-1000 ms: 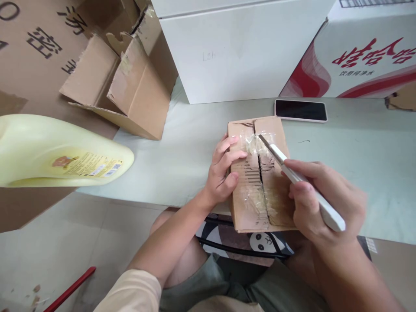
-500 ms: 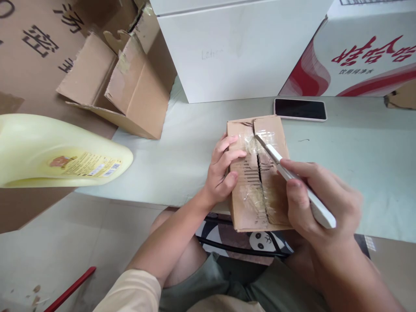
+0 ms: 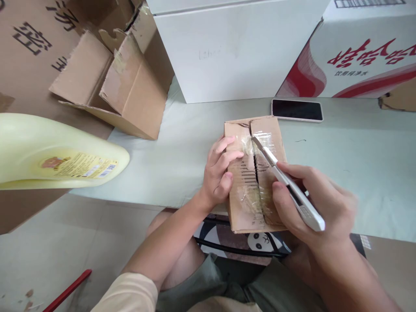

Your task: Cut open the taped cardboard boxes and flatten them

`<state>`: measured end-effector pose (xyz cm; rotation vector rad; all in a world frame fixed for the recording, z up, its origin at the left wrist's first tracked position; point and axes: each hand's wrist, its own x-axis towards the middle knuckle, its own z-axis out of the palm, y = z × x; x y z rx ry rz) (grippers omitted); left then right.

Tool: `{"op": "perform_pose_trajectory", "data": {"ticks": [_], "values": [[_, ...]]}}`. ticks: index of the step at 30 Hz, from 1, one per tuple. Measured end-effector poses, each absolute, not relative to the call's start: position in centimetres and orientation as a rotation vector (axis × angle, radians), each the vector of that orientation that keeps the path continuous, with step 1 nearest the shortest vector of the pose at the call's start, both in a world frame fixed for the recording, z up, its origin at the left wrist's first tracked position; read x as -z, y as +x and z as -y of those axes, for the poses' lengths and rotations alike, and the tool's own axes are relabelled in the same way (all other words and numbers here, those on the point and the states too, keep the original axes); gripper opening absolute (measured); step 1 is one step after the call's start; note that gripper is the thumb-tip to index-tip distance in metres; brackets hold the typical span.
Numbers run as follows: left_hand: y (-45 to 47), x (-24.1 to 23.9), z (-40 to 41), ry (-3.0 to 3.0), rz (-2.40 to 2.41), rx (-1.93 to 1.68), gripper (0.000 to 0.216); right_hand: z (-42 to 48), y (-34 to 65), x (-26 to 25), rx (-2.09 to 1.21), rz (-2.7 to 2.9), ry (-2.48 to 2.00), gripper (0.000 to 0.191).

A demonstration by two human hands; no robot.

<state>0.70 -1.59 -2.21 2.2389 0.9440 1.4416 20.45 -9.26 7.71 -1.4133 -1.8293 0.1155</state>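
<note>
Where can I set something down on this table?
The table is bare between the yellow bottle and the left hand, and right of the taped carton, below the phone, apart from a thin dark mark and the right hand. It's crowded along the back: open carton, white box, red-and-white box.

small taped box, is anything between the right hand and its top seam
Only the white cutter, held in the right hand, its blade tip by the seam. Clear tape lies on the box near that tip; the left hand is off the seam.

Right hand (image 3: 333, 206) — blurry knuckles, yellow bottle (image 3: 65, 149) — cut off at left
</note>
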Motion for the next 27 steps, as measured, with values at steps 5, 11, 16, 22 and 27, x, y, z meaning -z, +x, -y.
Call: {"op": "perform_pose_trajectory", "data": {"ticks": [5, 11, 16, 22, 27], "values": [[0.68, 2.28, 1.66, 2.208, -0.948, -1.444, 0.049, 9.13, 20.40, -7.42, -0.104, 1.827, -1.421, 0.024], [0.69, 2.20, 1.62, 2.203, -0.944, -1.444, 0.050, 9.38, 20.47, -7.71, -0.081, 1.807, -1.382, 0.020], [0.63, 2.23, 1.60, 2.236, -0.969, -1.431, 0.050, 9.03, 20.23, -7.62, -0.124, 1.806, -1.394, 0.020], [0.72, 2.24, 1.66, 2.228, -0.974, -1.442, 0.051, 9.59, 20.41, -7.57, -0.085, 1.786, -1.378, 0.016], [0.74, 2.09, 1.71, 2.217, -0.951, -1.441, 0.052, 9.78, 20.41, -8.00, -0.212, 1.788, -1.413, 0.010]]}}
